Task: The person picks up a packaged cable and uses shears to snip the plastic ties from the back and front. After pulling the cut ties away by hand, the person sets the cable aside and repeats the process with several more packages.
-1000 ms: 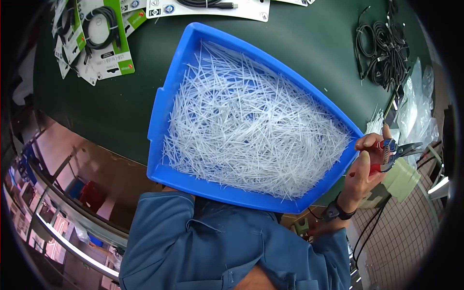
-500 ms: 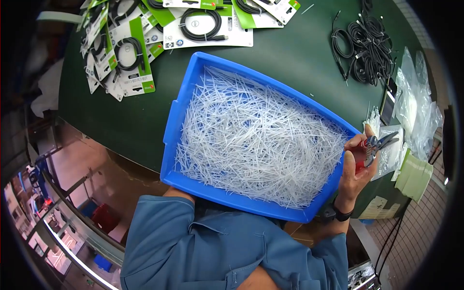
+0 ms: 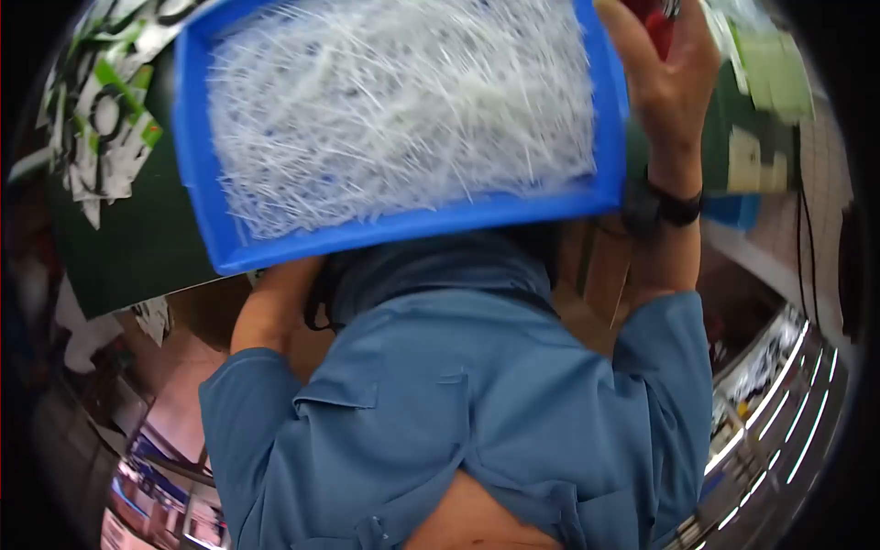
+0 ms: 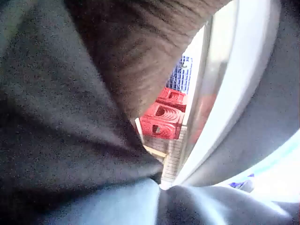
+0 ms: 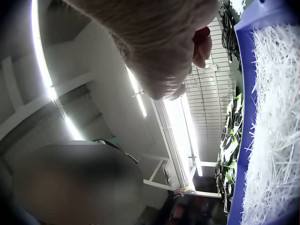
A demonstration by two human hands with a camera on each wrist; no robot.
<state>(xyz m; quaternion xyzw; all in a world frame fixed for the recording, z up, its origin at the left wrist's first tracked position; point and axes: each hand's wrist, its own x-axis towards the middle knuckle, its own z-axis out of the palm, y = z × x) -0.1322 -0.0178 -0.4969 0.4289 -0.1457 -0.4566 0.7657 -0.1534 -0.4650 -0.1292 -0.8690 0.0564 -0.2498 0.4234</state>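
Observation:
A blue tray full of thin white plastic strips spans the top of the head view, cut off at the upper edge. My right hand is at the tray's right end, holding red-handled pruning shears, whose blades are out of frame. In the right wrist view, the tray wall runs alongside that hand. My left forearm reaches under the tray's near left side, and the tray hides those fingers. Only skin and sleeve fill most of the left wrist view.
Packaged cables on green-and-white cards lie at the left of the dark green table. A pale green flap hangs by the right edge. Red crates stand in the left wrist view's background.
The head view has tilted downward, so the tray now sits higher in the picture and lies straighter across it. My right hand has kept the pruning shears beside the tray's right end.

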